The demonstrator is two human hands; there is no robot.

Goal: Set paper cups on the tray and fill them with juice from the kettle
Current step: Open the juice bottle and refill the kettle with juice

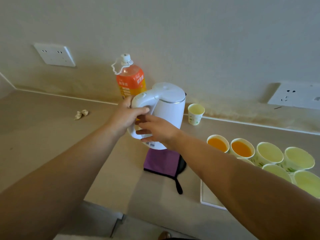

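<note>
Curling round the upper handle (144, 99), the left hand (127, 116) grips the white kettle (170, 108); the right hand (159, 130) rests spread, fairly straight fingers (141, 131) on the lower handle. The kettle hangs above the purple cloth (161, 161), near upright, spout facing away toward the wall (207, 40), left of the tray (207, 196).

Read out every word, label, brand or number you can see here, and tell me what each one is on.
"鲜果橙": on the orange label of the juice bottle, printed twice.
Smaller print lower on that label: too blurred to read.
Barcode sticker low on the kettle: digits too small to read.
</note>
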